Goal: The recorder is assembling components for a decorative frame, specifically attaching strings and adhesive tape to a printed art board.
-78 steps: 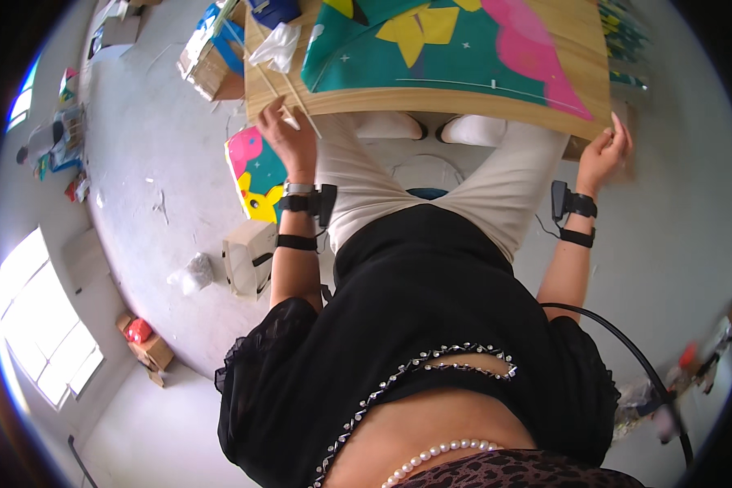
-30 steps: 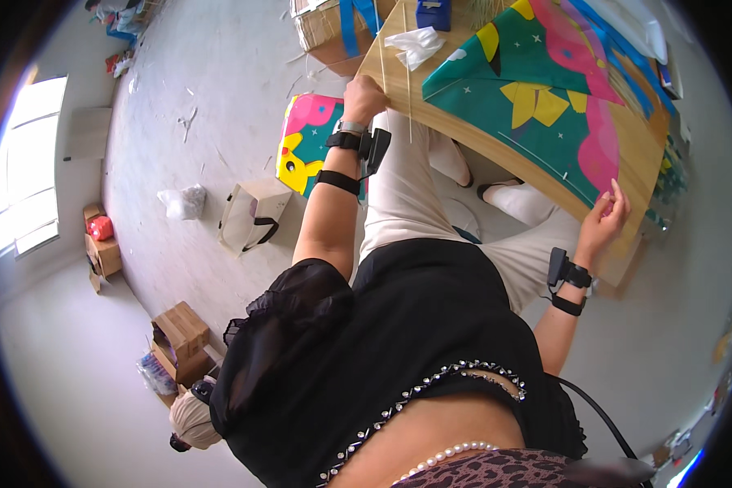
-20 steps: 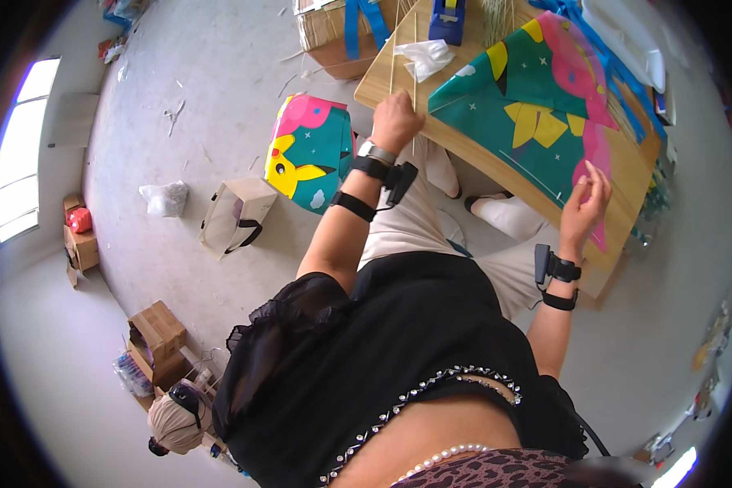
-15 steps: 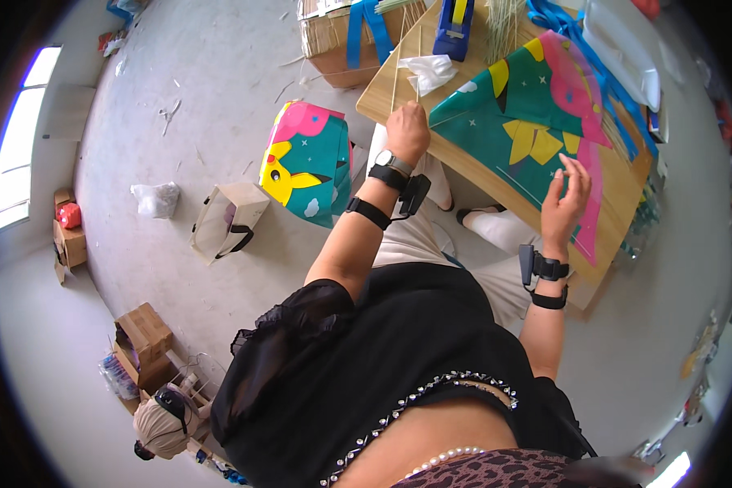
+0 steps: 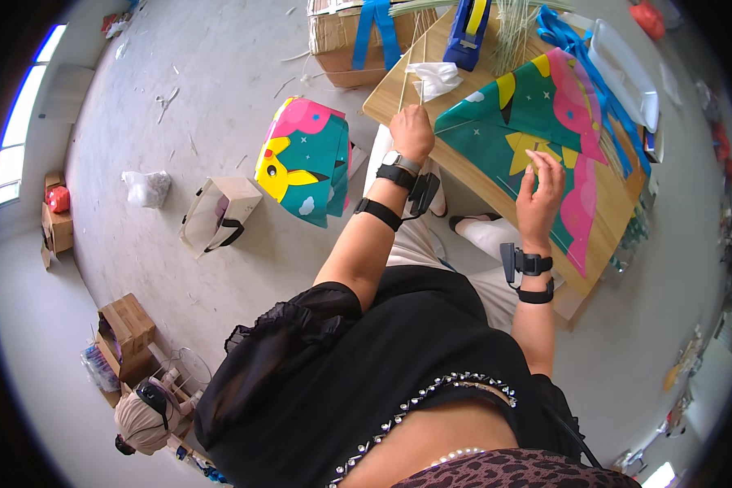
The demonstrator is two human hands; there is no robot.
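Note:
My left hand is closed in a fist around thin pale sticks at the table's near left corner. The sticks run up and away from the fist. Beside it, a triangular kite sail in green, pink and yellow lies on the wooden table, its left tip close to my knuckles. Above the middle of the sail hovers my right hand, fingers bent and apart, with nothing visible in it. A crumpled white piece of plastic sits just beyond my left hand.
A blue tape dispenser, bundled sticks, blue straps and a white tray crowd the table's far side. Left on the floor are similar printed sails, a beige bag and a cardboard box. Someone sits at lower left.
My right hand has shifted left over the sail, its fingers drawn closer together. My left fist keeps its grip on the sticks. The view has shifted slightly.

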